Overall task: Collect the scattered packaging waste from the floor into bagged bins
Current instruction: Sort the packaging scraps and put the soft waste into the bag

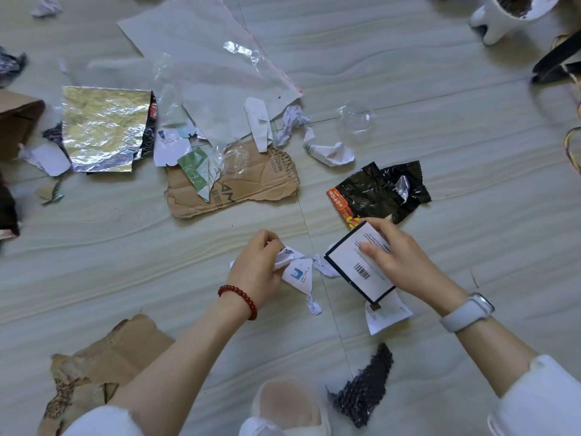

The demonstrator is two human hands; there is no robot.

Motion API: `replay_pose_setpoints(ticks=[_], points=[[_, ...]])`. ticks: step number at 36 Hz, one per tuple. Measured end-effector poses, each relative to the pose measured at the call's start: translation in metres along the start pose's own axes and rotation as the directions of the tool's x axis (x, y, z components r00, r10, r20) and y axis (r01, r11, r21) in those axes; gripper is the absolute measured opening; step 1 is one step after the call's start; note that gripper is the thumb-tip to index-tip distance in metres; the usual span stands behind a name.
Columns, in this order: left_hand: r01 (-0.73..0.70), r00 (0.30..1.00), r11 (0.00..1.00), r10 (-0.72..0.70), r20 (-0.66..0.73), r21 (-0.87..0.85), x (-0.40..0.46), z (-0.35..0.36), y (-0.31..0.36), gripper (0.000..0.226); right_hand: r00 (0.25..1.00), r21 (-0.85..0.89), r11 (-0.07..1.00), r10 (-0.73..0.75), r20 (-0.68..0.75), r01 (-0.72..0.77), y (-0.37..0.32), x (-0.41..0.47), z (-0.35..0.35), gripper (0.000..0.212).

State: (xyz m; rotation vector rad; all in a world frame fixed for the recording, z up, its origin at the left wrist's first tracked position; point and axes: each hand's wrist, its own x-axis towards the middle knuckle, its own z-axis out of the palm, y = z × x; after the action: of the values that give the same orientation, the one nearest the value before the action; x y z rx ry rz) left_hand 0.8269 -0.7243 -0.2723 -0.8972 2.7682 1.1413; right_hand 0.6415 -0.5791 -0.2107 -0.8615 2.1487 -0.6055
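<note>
- Crumpled paper scrap (297, 272) is being pinched by the left hand (256, 265).
- Right hand (399, 259) is gripping a black-edged card (355, 265) at 3 o'clock of the scrap.

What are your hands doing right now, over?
Left hand grips crumpled white paper. Right hand holds barcode card. Cardboard, foil, black wrapper still on floor. No bin in view.

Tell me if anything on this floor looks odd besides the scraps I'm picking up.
Yes. At the top right a white pot lies tilted with dark soil showing at its mouth, seemingly tipped over. Whether soil has spilled cannot be told. Otherwise, only torn litter: cardboard, foil.
</note>
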Motion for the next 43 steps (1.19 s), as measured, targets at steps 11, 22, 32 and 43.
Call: replay_pose_setpoints(ticks=[11, 22, 32, 43], points=[[-0.307, 0.948, 0.839, 0.227, 0.224, 0.449, 0.01, 0.022, 0.008, 0.041, 0.989, -0.282, 0.948, 0.129, -0.075, -0.145, 0.064, -0.039, 0.037, 0.02], [-0.13, 0.965, 0.983, 0.096, 0.246, 0.127, -0.005, 0.023, 0.005, 0.053, 0.979, -0.148, 0.973, 0.161, -0.125, -0.179, 0.067, -0.044, 0.053, 0.021], [-0.555, 0.817, 0.775, 0.437, 0.376, 0.304, 0.005, 0.039, 0.033, 0.027, 0.949, 0.13, 0.979, 0.186, -0.254, -0.157, 0.067, -0.037, 0.02, 0.002], [-0.653, 0.747, 0.68, 0.504, 0.434, 0.335, -0.002, 0.05, 0.015, 0.037, 0.966, 0.132, 0.986, 0.133, -0.223, -0.105, 0.049, -0.014, 0.027, 0.008]])
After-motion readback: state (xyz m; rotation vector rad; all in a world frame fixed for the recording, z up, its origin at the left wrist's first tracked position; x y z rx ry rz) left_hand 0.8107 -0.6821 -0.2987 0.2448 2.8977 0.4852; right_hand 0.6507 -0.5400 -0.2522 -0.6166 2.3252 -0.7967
